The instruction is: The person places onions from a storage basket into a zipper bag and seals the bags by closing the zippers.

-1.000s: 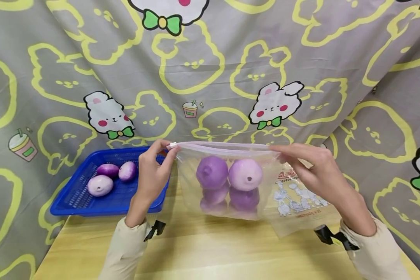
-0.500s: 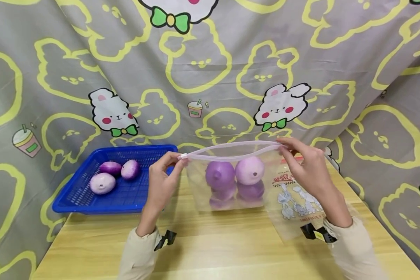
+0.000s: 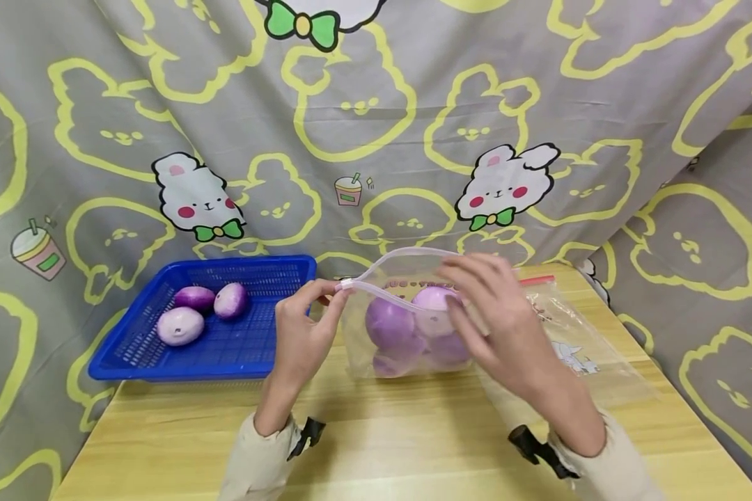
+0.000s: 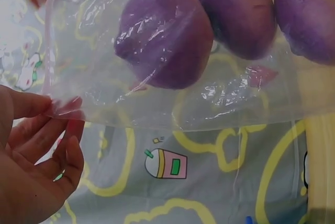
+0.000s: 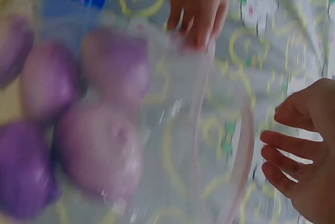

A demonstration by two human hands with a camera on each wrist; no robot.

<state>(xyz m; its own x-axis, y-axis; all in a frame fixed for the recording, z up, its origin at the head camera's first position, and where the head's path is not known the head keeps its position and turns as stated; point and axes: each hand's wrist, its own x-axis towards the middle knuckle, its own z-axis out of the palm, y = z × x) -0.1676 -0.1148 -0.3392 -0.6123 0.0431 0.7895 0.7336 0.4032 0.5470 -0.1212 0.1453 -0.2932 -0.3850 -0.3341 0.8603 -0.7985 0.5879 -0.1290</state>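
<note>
A clear slider bag (image 3: 358, 348) stands on the table with several purple onions (image 3: 390, 325) inside, its mouth gaping. My left hand (image 3: 302, 334) pinches the bag's top left corner, at the white slider (image 3: 346, 284). In the left wrist view, the thumb and fingers of that left hand (image 4: 44, 148) grip the corner of the film. My right hand (image 3: 507, 330) is beside the mouth's right end, fingers loosely bent. The right wrist view shows this right hand (image 5: 303, 150) apart from the zip strip (image 5: 243, 156), holding nothing.
On the left, a blue plastic basket (image 3: 251, 365) holds 3 more onions (image 3: 180, 326). A second clear bag (image 3: 601, 362) with a red strip and printed figures lies flat on the right of the wooden table (image 3: 376, 445). A patterned curtain (image 3: 363, 83) hangs behind.
My right hand has let go of the bag's right end and moved left, in front of it. The bag's mouth has spread wider. My left hand keeps its pinch and has shifted slightly right.
</note>
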